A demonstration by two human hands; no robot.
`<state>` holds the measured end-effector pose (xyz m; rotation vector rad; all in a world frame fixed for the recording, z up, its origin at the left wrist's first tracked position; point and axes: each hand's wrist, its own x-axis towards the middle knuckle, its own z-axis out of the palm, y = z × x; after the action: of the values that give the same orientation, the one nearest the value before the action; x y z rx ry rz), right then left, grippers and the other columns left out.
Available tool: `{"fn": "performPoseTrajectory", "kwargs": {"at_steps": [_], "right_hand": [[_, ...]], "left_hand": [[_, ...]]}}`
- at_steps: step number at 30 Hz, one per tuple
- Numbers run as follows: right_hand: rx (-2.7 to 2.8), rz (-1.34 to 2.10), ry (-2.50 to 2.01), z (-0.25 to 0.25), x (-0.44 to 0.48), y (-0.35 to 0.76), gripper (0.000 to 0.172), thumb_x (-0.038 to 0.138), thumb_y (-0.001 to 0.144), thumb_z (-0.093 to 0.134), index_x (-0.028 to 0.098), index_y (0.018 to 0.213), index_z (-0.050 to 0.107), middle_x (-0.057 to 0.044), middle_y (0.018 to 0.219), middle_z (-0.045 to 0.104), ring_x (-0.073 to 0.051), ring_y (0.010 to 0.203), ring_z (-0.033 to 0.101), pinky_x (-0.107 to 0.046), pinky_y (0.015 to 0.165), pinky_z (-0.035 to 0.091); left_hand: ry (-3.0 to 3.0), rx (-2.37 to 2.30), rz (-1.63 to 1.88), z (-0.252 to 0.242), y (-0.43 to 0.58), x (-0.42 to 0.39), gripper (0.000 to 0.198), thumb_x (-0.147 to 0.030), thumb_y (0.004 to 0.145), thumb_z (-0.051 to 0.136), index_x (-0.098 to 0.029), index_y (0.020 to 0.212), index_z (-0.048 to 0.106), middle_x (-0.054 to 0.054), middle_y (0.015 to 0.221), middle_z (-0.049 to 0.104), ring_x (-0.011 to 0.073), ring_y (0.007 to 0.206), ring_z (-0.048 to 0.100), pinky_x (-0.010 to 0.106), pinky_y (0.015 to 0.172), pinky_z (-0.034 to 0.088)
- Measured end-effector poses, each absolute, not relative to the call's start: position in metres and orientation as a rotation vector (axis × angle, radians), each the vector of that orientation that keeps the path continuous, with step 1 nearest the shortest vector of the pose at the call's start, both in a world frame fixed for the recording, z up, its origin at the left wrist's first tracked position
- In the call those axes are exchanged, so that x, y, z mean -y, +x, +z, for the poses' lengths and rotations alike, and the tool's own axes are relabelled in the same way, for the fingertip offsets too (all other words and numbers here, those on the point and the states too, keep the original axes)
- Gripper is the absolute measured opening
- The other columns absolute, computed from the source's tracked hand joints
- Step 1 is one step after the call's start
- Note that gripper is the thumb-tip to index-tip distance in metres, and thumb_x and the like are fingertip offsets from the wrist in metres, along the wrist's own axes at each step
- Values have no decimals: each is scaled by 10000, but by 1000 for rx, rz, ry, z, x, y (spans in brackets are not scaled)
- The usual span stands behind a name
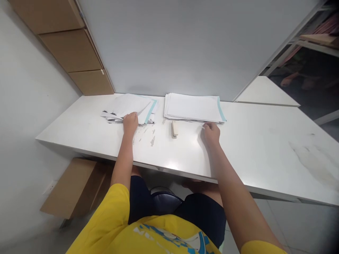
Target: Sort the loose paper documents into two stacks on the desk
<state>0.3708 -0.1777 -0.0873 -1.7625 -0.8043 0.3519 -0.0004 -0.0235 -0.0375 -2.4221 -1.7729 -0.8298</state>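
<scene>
Left hand [130, 123] rests on near edge of fanned, messy stack of white papers [129, 107] – fingers [132, 115] laid flat together on top sheet. Right hand [211, 133] at front edge of neat white paper stack with pale-blue border [193, 107] – fingers curled, grip unclear. Small beige stapler [174, 129] between hands on white desk [265, 155], untouched.

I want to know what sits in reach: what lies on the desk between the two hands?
In the head view, a small cream stapler lies on the white desk between the left hand and the right hand, touching neither.
</scene>
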Motion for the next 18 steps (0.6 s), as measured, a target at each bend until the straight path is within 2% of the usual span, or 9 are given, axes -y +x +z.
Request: {"fn": "performPoseTrajectory", "kwargs": {"at_steps": [4,7,11,14,18], "right_hand": [[816,358,-1753,-88,176,370,193,300,721,492,215,839,618,-46,872,664,-217,842,570,-395,884,447],[811,357,-1751,-91,175,371,194,307,716,497,215,830,624,-43,859,666,-217,848,573,-390,882,451],[767,348,-1692,-91,181,372,206,307,738,473,205,836,623,-47,872,673,-210,851,600,-378,869,469],[825,273,-1660,-82,199,364,228,304,794,439,212,890,624,-56,946,695,-213,886,623,-389,878,484],[1135,188,-1572,-72,262,315,229,315,853,477,244,960,667,-83,1071,700,-256,1054,625,-459,996,458]], "left_hand": [[-2399,1691,-848,-34,4,53,399,-223,1017,303,-174,1138,680,133,1161,734,261,1120,674,403,1099,383],[-2393,1641,-859,-44,11,89,352,-217,1012,349,-196,1002,700,134,1043,758,275,1184,654,447,1106,366],[-2421,1627,-825,-62,23,144,273,-172,967,440,-190,872,696,145,949,764,320,1238,625,500,1034,409],[-2473,1554,-880,-70,28,191,250,-163,957,457,-200,906,700,130,942,767,312,1168,668,491,966,460],[-2691,1185,-975,-72,32,261,269,-154,945,475,-240,1075,694,93,1073,764,271,1141,683,483,928,514]]}}
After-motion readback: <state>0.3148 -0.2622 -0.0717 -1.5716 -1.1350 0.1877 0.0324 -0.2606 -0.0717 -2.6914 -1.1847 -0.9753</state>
